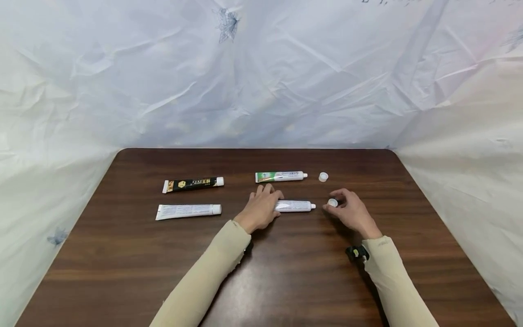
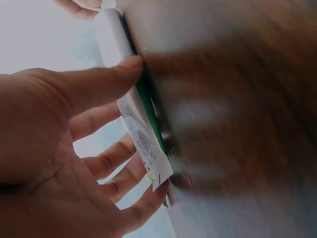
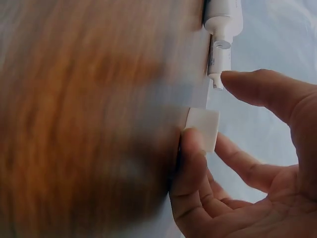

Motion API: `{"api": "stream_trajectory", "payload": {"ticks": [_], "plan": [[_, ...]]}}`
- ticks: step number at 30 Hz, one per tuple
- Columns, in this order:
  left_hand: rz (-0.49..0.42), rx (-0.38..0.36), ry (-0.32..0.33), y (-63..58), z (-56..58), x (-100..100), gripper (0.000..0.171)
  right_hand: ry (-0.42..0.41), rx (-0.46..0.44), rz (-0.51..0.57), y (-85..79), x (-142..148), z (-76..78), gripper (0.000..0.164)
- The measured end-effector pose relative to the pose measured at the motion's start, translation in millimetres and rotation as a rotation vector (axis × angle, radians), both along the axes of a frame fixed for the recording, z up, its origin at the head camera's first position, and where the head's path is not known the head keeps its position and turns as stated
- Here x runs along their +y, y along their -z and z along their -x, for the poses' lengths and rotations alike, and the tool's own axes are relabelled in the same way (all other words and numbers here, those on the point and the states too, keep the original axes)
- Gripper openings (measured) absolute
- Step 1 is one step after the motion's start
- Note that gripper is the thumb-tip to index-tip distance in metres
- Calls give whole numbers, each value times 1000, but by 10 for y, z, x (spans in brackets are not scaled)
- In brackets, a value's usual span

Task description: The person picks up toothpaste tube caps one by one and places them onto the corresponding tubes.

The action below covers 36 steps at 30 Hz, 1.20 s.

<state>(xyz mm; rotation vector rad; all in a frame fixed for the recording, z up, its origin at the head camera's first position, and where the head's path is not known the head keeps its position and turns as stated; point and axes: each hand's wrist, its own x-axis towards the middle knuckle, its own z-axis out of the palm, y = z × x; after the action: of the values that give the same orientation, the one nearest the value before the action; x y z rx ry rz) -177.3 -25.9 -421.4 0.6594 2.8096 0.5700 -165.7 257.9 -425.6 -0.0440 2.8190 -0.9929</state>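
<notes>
My left hand (image 1: 260, 208) holds a white toothpaste tube (image 1: 293, 206) near its flat end, thumb on the near side and fingers beyond. The uncapped nozzle of the tube points right, and a green strip shows along its underside (image 2: 146, 99). To the right, my right hand (image 1: 352, 212) is at a white cap (image 1: 333, 202) on the table. One bent finger touches the cap in the right wrist view, while the thumb (image 3: 257, 89) stands apart from it. A green-and-white toothpaste tube (image 1: 282, 176), also uncapped, lies behind, with another white cap (image 1: 323, 176) beside its nozzle.
On the left side of the brown wooden table (image 1: 122, 272) lie a black capped tube (image 1: 194, 184) and, nearer, a white capped tube (image 1: 188, 211). Wrinkled white sheeting (image 1: 261, 91) hangs behind the table and at both sides.
</notes>
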Motion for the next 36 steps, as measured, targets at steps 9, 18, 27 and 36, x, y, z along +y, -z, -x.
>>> {"api": "stream_trajectory", "payload": {"ticks": [9,18,27,36], "plan": [[9,-11,5,-29,61,-51,38,-25,-12,4,-26,-53,69,32],[-25,42,24,-20,36,-26,42,-16,4,-1,-23,-68,67,28],[36,129,73,-1,13,58,36,-29,55,-18,-61,-43,-24,26],[121,179,105,0,-33,75,21,-115,37,28,-86,-61,-25,30]]}}
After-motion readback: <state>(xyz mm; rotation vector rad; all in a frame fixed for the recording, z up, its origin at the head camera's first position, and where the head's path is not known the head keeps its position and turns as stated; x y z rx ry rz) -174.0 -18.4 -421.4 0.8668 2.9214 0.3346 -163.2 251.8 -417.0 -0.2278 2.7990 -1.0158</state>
